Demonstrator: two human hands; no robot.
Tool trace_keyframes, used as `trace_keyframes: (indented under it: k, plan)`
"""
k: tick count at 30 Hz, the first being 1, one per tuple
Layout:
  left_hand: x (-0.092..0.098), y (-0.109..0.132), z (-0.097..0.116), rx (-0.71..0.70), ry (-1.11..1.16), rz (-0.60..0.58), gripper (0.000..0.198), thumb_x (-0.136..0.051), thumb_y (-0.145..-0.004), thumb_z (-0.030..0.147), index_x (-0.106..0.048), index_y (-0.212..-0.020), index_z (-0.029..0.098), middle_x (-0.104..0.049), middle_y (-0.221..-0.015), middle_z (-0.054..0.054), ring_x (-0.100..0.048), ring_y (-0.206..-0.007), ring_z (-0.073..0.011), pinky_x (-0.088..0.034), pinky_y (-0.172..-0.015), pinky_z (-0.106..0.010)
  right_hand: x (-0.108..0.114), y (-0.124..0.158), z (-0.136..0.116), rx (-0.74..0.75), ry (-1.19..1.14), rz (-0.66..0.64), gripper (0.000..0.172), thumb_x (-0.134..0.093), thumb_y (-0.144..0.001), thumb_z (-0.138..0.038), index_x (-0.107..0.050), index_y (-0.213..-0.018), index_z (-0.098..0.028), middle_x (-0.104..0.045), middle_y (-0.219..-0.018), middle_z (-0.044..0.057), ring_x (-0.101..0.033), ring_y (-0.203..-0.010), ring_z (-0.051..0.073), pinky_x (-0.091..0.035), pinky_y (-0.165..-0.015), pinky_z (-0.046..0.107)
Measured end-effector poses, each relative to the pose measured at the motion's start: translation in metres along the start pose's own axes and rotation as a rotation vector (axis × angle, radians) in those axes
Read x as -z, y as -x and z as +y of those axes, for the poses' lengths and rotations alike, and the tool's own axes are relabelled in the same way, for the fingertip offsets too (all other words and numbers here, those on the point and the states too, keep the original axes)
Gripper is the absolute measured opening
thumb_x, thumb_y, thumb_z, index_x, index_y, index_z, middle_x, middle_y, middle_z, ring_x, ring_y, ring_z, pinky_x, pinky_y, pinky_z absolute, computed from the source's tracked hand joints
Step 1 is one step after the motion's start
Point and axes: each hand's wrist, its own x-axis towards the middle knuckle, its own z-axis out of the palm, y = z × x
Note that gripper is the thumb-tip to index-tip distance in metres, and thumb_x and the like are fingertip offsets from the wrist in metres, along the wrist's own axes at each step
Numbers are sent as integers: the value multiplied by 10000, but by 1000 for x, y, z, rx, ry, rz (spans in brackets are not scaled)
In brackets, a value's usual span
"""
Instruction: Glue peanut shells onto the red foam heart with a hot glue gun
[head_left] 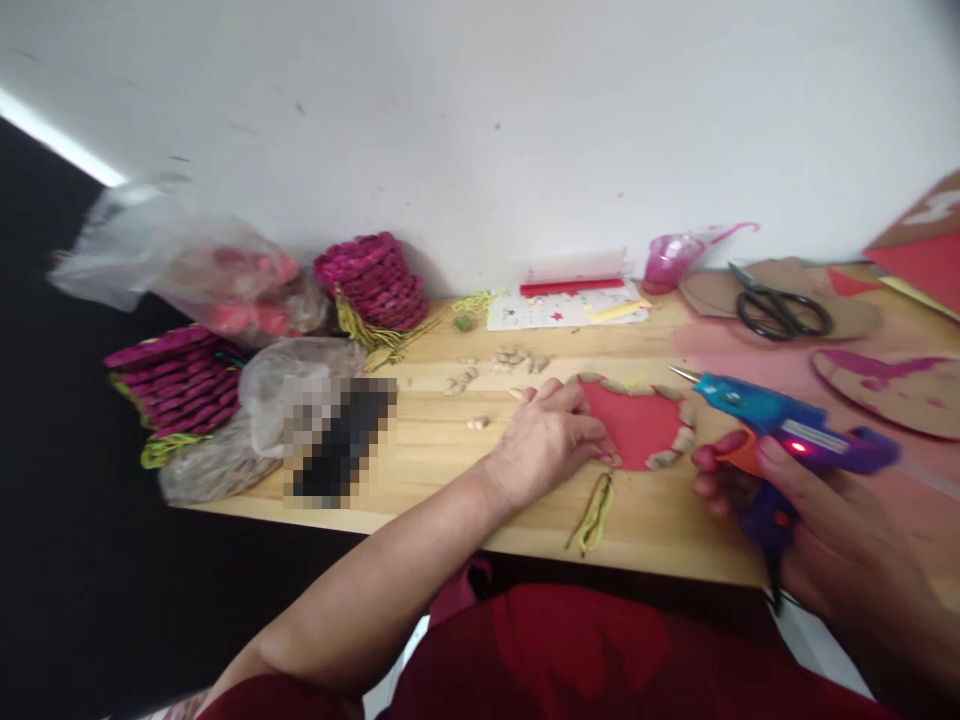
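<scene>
Single head-worn view, near, forward and down across the wooden table point(442, 465) to the pale wall point(450, 130) behind.

Bright, diffuse light, direction unclear. White wall point(480, 140) palest, left side near-black; white strip point(60, 138) at upper left blown out. Shadows soft, deeper below the tabletop point(435, 480) edge. Mild glare on the clear plastic bag point(131, 245); red indicator light point(799, 447) glows on the glue gun point(772, 408). Wide-angle bowing, smeary edges, dark top-right corner. Overall soft, fine detail mushy (pixelated block point(341, 440) at left hides something dark).
</scene>
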Motion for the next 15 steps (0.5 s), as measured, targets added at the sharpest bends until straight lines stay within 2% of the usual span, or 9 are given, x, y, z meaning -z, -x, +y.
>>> trace_keyframes:
  k: [1,3,7,15]
  plan:
    - [0,1,-1,-9,-4,-5,98,-709,-911,271,-796,-865,269,-663,-1048,-59,-548,-994,-226,-446,-921,-440,-1,2,0,-13,0,-16,351,-914,-558,-492,-756,-683,-205,-705,-666,69,-653,-529,170,-548,-456,231]
    - [-1,1,-3,-5,-29,20,88,-717,-904,270,-797,-867,273,-641,-959,-55,-534,-955,-223,-442,-903,-434,-1,4,-1,11,-24,-86,300,-883,-651,-453,-758,-755,-200,-726,-737,53,-663,-566,148,-534,-485,210]
    - [-4,2,-8,-37,-32,29,97,-715,-905,247,-791,-851,271,-620,-919,-43,-523,-912,-204,-436,-877,-413,0,5,0,51,-71,-153,247,-821,-760,-435,-741,-782,-202,-713,-742,18,-664,-583,128,-513,-509,198]
    - [-4,5,-4,-95,-76,81,153,-670,-936,252,-789,-840,256,-604,-858,-41,-505,-864,-194,-442,-811,-371,3,1,3,81,-88,-220,251,-793,-796,-444,-720,-832,-206,-712,-767,8,-674,-595,122,-493,-505,203]
